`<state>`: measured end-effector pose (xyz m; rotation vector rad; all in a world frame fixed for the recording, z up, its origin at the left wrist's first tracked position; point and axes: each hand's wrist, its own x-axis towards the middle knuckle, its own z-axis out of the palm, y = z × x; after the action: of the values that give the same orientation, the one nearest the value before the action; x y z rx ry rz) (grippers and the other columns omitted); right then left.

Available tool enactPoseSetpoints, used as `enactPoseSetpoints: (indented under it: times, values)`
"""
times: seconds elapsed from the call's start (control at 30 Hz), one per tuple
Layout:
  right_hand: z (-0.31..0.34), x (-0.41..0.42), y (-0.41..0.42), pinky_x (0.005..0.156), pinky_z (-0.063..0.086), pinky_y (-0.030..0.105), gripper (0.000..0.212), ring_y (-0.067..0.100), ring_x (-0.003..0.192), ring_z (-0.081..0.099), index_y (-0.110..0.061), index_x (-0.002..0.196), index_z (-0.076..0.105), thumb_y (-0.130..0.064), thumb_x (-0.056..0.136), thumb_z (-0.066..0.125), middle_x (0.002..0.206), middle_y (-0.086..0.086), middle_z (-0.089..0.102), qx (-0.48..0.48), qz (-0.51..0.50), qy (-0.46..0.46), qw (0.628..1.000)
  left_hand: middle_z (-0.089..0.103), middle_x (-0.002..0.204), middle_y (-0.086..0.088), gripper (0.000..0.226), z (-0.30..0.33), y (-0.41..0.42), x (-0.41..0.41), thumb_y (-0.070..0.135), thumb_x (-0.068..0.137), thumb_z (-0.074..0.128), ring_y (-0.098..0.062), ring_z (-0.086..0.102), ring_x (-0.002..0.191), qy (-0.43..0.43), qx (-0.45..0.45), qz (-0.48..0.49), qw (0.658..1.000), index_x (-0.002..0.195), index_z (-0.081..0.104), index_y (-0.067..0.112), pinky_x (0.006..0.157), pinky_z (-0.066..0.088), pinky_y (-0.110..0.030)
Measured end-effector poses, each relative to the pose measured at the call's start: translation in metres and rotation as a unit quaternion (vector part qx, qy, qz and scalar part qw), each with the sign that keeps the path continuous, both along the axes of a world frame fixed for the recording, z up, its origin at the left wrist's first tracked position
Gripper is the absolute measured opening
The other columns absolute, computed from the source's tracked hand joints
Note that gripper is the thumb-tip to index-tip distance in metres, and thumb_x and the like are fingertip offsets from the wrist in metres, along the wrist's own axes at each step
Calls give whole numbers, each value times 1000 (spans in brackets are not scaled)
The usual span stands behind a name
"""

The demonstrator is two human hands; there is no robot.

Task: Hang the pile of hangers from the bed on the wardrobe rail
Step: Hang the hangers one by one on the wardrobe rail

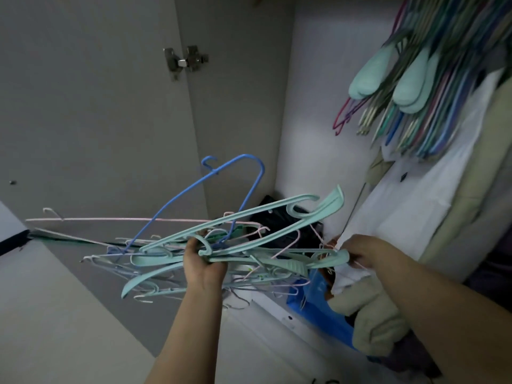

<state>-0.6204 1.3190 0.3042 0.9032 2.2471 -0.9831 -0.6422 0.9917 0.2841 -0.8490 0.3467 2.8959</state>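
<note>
A tangled bundle of hangers [243, 231], mostly mint green with pink and white wire ones, is held in front of the open wardrobe. My left hand [203, 266] grips the bundle from below at its middle. A blue wire hanger [235, 176] sticks up out of the bundle. My right hand [360, 252] pinches the right end of the bundle, where thin pink wire hangers stick out. Several hangers [415, 87] hang packed together at the upper right; the rail itself is out of view.
The grey wardrobe door [97, 120] with its hinge [184, 60] stands open on the left. White and beige clothes [443, 203] hang on the right. A blue bag [321, 303] and dark items [277, 217] lie on the wardrobe floor.
</note>
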Motion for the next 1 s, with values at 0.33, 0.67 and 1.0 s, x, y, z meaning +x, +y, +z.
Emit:
enactPoseSetpoints:
  times: [0.33, 0.67, 1.0]
  values:
    - [38, -24, 10, 39, 44, 20, 13, 18, 44, 56, 5, 85, 48, 4, 96, 42, 67, 14, 59, 57, 1, -34, 998, 70, 103, -3, 14, 9, 17, -43, 22, 88, 58, -22, 64, 80, -61, -74, -38, 995, 98, 67, 16, 64, 52, -31]
    - [80, -76, -39, 96, 38, 29, 43, 19, 109, 47, -16, 137, 46, -9, 95, 38, 144, 12, 43, 190, 193, 199, 942, 71, 99, -8, 19, 16, 21, -66, 16, 86, 55, -28, 67, 88, -92, -49, -29, 994, 102, 65, 11, 61, 53, -41]
    - [170, -89, -85, 81, 49, 46, 53, 38, 96, 55, -16, 150, 24, -8, 98, 36, 129, 13, 39, 232, 138, 504, 821, 68, 114, -11, 28, 40, 11, -95, 20, 89, 51, -33, 65, 104, -80, -19, 0, 997, 111, 66, 10, 94, 50, -52]
